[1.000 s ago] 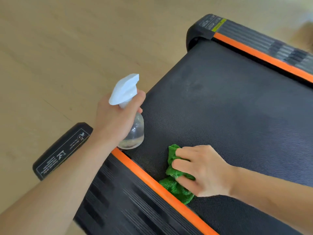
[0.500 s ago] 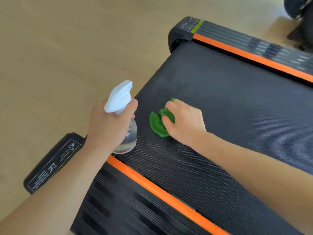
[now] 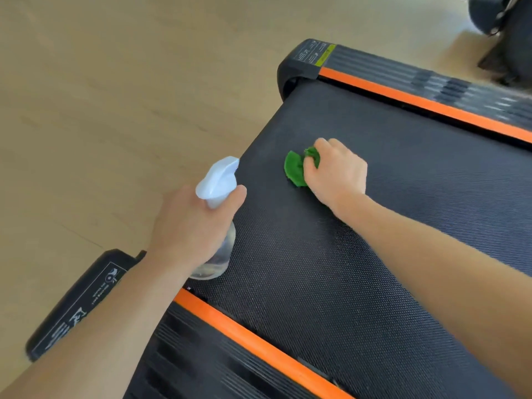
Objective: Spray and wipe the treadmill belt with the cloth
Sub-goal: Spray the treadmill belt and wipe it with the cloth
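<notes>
Because the green cloth is soft and limp, you'll likely do best keeping it bunched under your palm and pressing flat, as your right hand does now, fingers curled round it at centre frame on the treadmill belt. The belt looks black, finely dotted, probably grippy. Your left hand wraps the clear spray bottle, white-headed and light-looking, left of centre.

Cloth on belt, spray bottle to its left.
</notes>
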The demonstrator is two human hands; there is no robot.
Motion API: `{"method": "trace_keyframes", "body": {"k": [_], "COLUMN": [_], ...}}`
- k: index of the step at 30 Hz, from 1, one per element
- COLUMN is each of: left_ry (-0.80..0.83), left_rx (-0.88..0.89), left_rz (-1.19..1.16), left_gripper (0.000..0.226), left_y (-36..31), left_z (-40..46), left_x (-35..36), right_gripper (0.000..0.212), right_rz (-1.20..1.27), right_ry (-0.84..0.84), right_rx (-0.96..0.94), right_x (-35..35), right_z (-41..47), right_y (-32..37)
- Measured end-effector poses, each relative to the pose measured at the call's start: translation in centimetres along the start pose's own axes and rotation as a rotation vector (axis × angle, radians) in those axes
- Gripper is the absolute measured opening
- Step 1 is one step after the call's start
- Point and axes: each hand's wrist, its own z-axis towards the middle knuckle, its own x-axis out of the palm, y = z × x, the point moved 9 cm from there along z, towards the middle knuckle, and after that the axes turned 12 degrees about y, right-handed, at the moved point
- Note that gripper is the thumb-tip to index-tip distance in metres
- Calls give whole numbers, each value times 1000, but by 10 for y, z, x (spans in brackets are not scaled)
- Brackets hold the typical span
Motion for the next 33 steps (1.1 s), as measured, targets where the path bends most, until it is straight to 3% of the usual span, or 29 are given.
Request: {"method": "trace_keyframes", "body": {"k": [2, 8, 12, 14, 16, 18, 20, 22, 26, 30, 32, 33], "left_ry": [58, 217, 300, 311, 328, 324, 309, 263, 200, 183, 158, 149], "left_rx": [-25, 8, 102, 128, 132, 114, 81, 42, 41, 58, 75, 83], "left_rz": [37, 116, 138, 135, 132, 95, 90, 83, 5, 21, 51, 70], "left_gripper": [65, 56, 47, 42, 39, 35, 31, 30, 33, 33, 31, 31], "left_y": [-3, -29, -61, -70, -77, -75, -68, -62, -60, -60, -62, -64], "left_z": [4, 17, 31, 40, 45, 48, 50, 50, 49, 45, 43, 42], "left_x": [4, 18, 34, 41, 51, 58, 63, 63, 54, 53, 54, 54], "right_gripper": [19, 20, 19, 17, 23, 23, 18, 20, 22, 21, 20, 21], "right_rz": [37, 171, 96, 56, 25, -20, -16, 30, 150, 51, 0, -8], "right_ry": [0, 200, 233, 129, 29, 27, 21, 14, 128, 144, 106, 70], "right_rx": [-60, -535, -783, -661, -337, -113, -7, -59, -393, -624, -563, -439], "right_x": [-1, -17, -18, -15, -20, -14, -10, -14, -26, -28, -25, -25], "right_z": [-30, -200, -195, -140, -70, -29, -35, -82, -199, -197, -153, -120], "right_y": [14, 42, 39, 20, -11, -32, -30, -15, 13, 16, 4, -10]}}
